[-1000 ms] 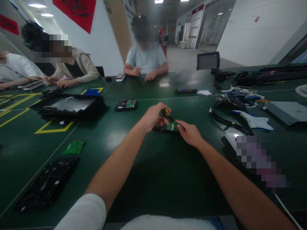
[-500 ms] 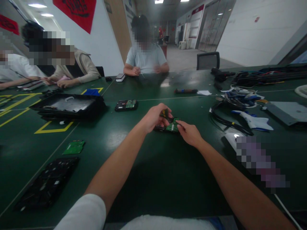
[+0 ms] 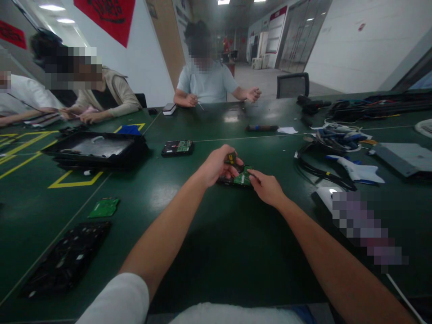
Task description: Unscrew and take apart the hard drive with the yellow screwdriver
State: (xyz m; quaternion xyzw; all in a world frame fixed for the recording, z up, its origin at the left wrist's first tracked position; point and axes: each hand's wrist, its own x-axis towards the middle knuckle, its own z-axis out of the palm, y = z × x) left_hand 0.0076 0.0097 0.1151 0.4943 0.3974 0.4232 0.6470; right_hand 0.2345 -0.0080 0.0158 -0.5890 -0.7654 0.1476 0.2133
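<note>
Green and glossy, the surface point(image 3: 209, 252) fills nearly the whole view, with yellow lines marked toward its left edge. Over there sits a black tray point(image 3: 96, 150), and nearer the front left corner lies a dark perforated panel point(image 3: 65, 258) with a loose green circuit board point(image 3: 104, 207) just beyond it. Along the right edge there's a tangle of cables point(image 3: 315, 168) and a white-and-blue tool point(image 3: 357, 171). A second hard drive point(image 3: 177, 147) rests alone, a little toward the far edge from the hands. Now the centre: a hard drive point(image 3: 238, 177), green board facing up, lies flat in the middle of the surface, under both hands. Left hand point(image 3: 216, 166), grip closed around a small screwdriver point(image 3: 231, 158) with a yellow-and-black handle, held above the drive's left end. Right hand point(image 3: 268, 188), fingers curled, fingertips touching the drive's right edge; whether they pinch anything, I can't tell. Across the far edge, a person in a light shirt point(image 3: 205, 81) sits with one hand raised.
</note>
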